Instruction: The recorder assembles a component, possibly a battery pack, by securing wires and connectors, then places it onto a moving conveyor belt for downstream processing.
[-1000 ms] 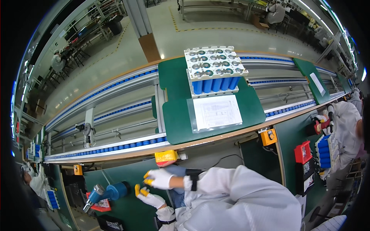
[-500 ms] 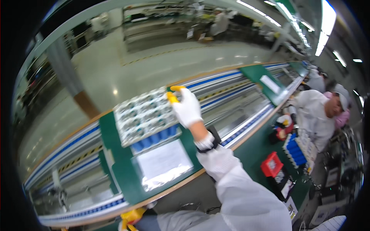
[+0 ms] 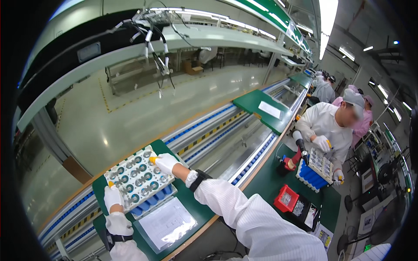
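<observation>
Left hand [image 3: 114,198] had joined right hand [image 3: 166,164] at the cell block [image 3: 140,175], both part-curled, perhaps gripping; paper [image 3: 167,224] lay between forearms [image 3: 226,203].

Bright strip lights [image 3: 328,26] hang above a glossy pale floor [image 3: 135,117] marked with dashed yellow lines [image 3: 104,95].

A roller conveyor [image 3: 253,160], a green workbench [image 3: 264,179] and smocked co-workers [image 3: 324,122] mark this as a factory hall.

A red bin [image 3: 285,190] sits on a green workbench [image 3: 262,184].
</observation>
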